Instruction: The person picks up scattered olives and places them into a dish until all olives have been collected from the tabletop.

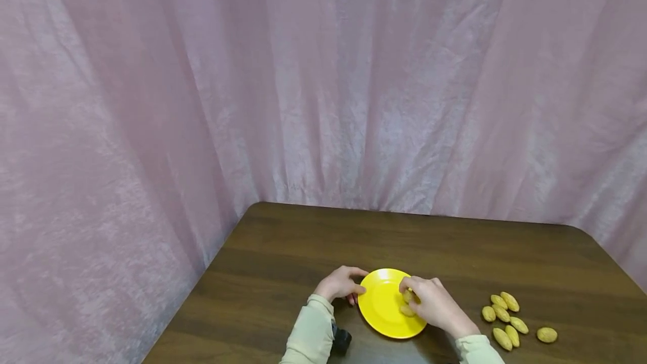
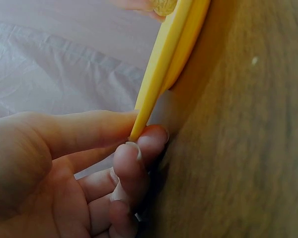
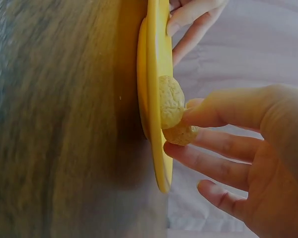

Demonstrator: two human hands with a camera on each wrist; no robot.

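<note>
A yellow plate (image 1: 380, 306) lies on the wooden table. The left hand (image 1: 340, 284) pinches its left rim, thumb on top and fingers beneath, as the left wrist view shows. Over the plate's right side the right hand (image 1: 436, 303) has its thumb and fingers round a yellow-green, wrinkled oval piece (image 3: 181, 135). Another such piece (image 3: 171, 101) sits on the plate against the thumb; in the head view it is the lower piece (image 1: 406, 310). The right fingertips partly hide both pieces.
Several similar oval pieces (image 1: 501, 313) lie in a loose group on the table (image 1: 303, 229) right of the plate, with a single one (image 1: 547, 335) farther right. A small black object (image 1: 341, 341) is by the left sleeve. Pink curtains (image 1: 354, 83) hang behind the table.
</note>
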